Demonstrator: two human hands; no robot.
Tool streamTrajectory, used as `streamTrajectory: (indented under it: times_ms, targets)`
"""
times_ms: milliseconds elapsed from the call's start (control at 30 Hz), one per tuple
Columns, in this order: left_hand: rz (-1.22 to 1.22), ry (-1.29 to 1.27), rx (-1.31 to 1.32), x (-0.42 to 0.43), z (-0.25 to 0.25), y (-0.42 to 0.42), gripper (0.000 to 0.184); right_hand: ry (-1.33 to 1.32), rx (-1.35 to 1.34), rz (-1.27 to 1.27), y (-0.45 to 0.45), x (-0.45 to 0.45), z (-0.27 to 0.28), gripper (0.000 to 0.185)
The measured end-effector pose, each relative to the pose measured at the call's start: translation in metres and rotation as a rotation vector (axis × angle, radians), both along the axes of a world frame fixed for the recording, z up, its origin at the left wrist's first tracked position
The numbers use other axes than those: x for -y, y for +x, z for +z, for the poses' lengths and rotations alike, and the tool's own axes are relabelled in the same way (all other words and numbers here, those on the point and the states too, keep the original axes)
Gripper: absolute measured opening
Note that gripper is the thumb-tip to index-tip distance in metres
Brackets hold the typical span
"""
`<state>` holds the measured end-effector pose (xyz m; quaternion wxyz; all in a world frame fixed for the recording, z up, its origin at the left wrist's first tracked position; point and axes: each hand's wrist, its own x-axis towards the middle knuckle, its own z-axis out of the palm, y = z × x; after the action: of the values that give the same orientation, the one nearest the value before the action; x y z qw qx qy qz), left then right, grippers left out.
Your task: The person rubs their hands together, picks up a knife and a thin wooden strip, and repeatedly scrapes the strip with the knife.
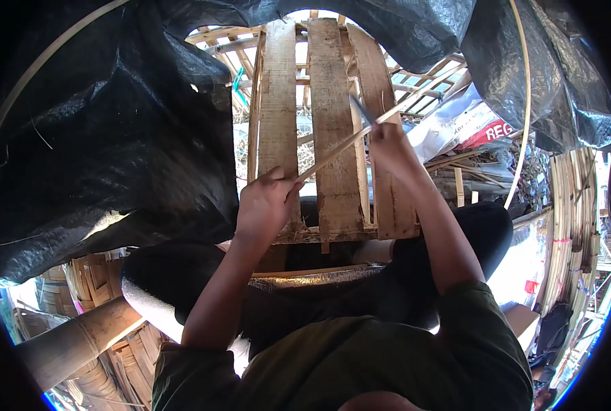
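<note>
Thin strip (pixel 336 153); knife (pixel 362 109) — both hands (pixel 263 204)

Black plastic sheeting (pixel 100 151) drapes over a bamboo framework, a white sack with red lettering (pixel 473 127) lies at right, and a thick brown bamboo pole (pixel 79 342) slants across the lower left.

Long, narrow, pale strip (pixel 333 155), nearly straight. Slants from the left hand (pixel 265 202) up and rightward, passing over wooden planks (pixel 333 103) and just beside the right hand (pixel 390 145). Also a knife (pixel 363 110): grey-bladed, gripped in the right hand, handle mostly hidden. Tilts with its tip up and leftward, its lower part close against the strip.
</note>
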<state>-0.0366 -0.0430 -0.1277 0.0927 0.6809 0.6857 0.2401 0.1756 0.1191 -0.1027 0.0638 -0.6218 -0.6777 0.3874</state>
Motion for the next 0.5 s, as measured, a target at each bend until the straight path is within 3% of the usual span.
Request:
streamTrajectory:
  times_ms: [100,133,167,233,300,367,400,500]
  targets:
    - [0.005,-0.019,-0.016,0.001,0.002,-0.001,0.016,0.155,-0.032,0.193,-0.014,0.041,-0.033,0.031]
    - [0.0,-0.04,-0.013,0.0,0.002,-0.001,0.016,0.609,-0.12,0.325,-0.023,0.057,-0.049,0.04]
    - [-0.002,-0.04,-0.015,-0.001,0.003,-0.001,0.016,0.61,-0.122,0.322,-0.015,0.047,-0.054,0.04]
    - [-0.002,0.004,0.004,0.0,0.003,0.001,0.015,-0.262,-0.038,0.209,-0.012,0.02,0.001,0.044]
    - [-0.002,0.01,0.001,0.001,0.002,0.002,0.015,0.038,-0.083,-0.013,0.0,-0.003,0.002,0.041]
    - [-0.001,0.019,0.0,0.0,0.0,0.002,0.015,0.168,-0.022,-0.112,0.003,-0.009,-0.004,0.039]
    - [-0.011,0.021,-0.013,0.0,-0.001,0.0,0.016,0.507,0.1,0.28,0.017,-0.011,-0.072,0.036]
    - [-0.02,0.004,-0.02,0.0,0.003,-0.001,0.016,0.418,-0.048,0.291,-0.029,0.059,-0.044,0.036]
